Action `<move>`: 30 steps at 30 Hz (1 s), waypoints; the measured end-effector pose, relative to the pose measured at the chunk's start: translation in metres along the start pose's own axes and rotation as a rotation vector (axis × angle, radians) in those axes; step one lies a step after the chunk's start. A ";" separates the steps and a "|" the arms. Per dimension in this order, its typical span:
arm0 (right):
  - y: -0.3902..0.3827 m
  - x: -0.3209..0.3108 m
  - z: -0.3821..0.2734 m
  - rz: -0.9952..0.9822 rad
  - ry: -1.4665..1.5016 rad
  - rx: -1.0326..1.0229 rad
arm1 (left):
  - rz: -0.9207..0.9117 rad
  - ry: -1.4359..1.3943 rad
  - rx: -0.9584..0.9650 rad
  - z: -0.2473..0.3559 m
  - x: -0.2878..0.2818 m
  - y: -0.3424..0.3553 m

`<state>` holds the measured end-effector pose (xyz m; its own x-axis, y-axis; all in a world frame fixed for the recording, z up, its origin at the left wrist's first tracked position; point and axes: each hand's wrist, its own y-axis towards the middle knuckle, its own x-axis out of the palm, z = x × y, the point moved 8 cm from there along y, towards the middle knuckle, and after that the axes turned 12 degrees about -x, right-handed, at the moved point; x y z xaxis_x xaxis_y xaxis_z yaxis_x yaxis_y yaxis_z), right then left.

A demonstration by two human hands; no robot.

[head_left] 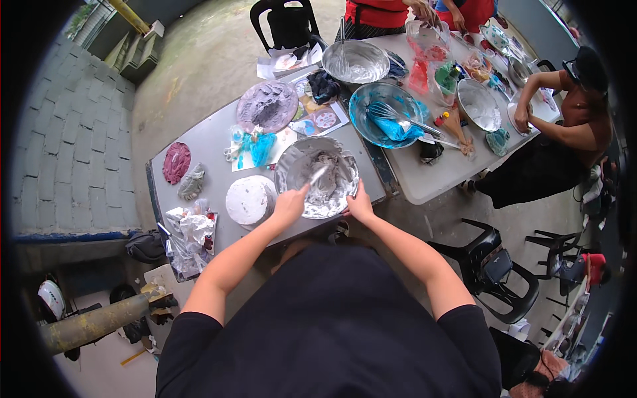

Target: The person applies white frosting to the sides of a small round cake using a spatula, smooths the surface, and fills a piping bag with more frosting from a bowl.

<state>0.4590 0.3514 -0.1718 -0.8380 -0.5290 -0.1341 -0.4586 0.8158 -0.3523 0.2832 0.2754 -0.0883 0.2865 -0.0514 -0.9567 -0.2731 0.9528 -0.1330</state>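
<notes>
Both our bare hands are at work: the left hand is closed around a pale spatula, its blade angled into the bowl, and the right hand grips the near right side of that wide metal bowl. The bowl sits on a grey table in front of us, just right of a round white block. Inside, a greyish cream smears the walls and pools toward the middle.

We judge the bowl to be thin and fairly light, stiff but slippery wherever cream coats it, so its clean outer rim is the best hold. The cream looks soft and clinging; the spatula is best held by its handle, away from the smeared blade. The white block may dent easily if the bowl knocks it.

Our left fingers cover the spatula's handle, and the blade's tip is hard to separate from the cream. We cannot see the bowl's underside, nor how our right fingertips curl beneath the rim.
</notes>
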 end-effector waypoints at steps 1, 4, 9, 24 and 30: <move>0.006 -0.008 -0.006 0.023 -0.002 0.000 | -0.078 0.028 0.057 0.006 0.010 -0.009; 0.008 -0.020 -0.004 0.045 -0.026 0.012 | -0.264 0.096 0.116 0.011 0.008 -0.031; 0.002 -0.019 -0.003 0.060 -0.030 -0.012 | -0.306 0.203 -0.067 -0.046 -0.036 0.020; 0.015 -0.043 0.001 0.124 0.075 -0.035 | -0.137 0.116 -0.142 -0.039 -0.054 0.074; 0.027 -0.067 0.036 0.149 -0.337 -0.243 | -0.623 0.250 0.153 0.006 -0.011 0.057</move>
<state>0.5129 0.4004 -0.2054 -0.7757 -0.4150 -0.4755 -0.4298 0.8990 -0.0836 0.2698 0.3316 -0.0843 0.1224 -0.6530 -0.7474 0.0120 0.7540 -0.6568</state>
